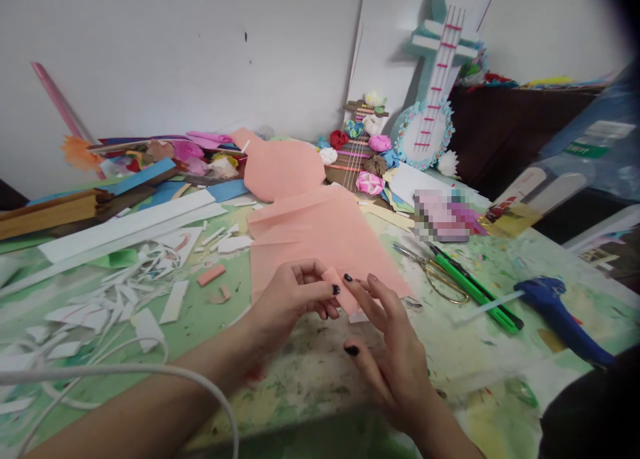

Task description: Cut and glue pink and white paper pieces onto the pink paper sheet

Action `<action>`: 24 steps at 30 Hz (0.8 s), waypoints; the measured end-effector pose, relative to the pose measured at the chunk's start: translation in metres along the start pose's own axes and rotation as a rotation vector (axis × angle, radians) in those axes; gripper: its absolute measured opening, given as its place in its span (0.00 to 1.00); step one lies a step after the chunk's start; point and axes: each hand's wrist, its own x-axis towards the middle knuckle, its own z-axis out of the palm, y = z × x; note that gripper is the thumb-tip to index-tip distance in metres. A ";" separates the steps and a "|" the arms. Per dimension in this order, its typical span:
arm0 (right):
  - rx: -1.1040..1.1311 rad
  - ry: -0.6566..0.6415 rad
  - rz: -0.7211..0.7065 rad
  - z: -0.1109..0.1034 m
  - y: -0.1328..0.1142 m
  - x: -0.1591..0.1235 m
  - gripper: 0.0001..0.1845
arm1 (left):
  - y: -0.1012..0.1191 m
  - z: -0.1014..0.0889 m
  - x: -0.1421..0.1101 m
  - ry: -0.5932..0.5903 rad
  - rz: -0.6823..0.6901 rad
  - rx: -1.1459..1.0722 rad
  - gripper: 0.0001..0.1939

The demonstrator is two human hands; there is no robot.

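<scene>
Between the thumb and fingers of my left hand (293, 291) is a small folded-looking strip of pink paper or thin board (346, 300). My right hand (397, 349) lies close on the other side, its index fingertip touching the strip and its thumb held apart. Behind both hands a large pink paper sheet (310, 235) covers the middle of the table, with a rounded pink cut-out (285, 169) at its far end. Small pink offcuts (211, 275) lie left of my left hand.
White paper scraps (115, 299) and a white cable (190, 373) are at left. Scissors (433, 272), a green utility knife (480, 292) and a blue glue gun (560, 312) lie at right. Paper flowers (370, 183) and a turquoise-and-white model instrument (425, 135) stand at the back.
</scene>
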 end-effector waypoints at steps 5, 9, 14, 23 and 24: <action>-0.169 0.023 -0.099 -0.001 0.005 0.005 0.34 | 0.001 0.001 0.000 0.017 -0.017 0.017 0.09; -0.187 0.042 -0.151 0.000 0.006 0.003 0.36 | 0.000 0.000 0.000 0.023 0.003 0.024 0.09; -0.011 0.134 0.003 -0.004 0.005 0.003 0.28 | 0.000 -0.001 0.001 0.011 0.025 0.023 0.10; 0.037 0.029 -0.029 -0.011 0.005 0.007 0.20 | 0.000 0.000 0.000 0.008 0.009 0.013 0.09; 0.024 0.028 -0.035 -0.011 0.005 0.006 0.20 | -0.001 0.000 0.000 0.008 0.005 0.007 0.09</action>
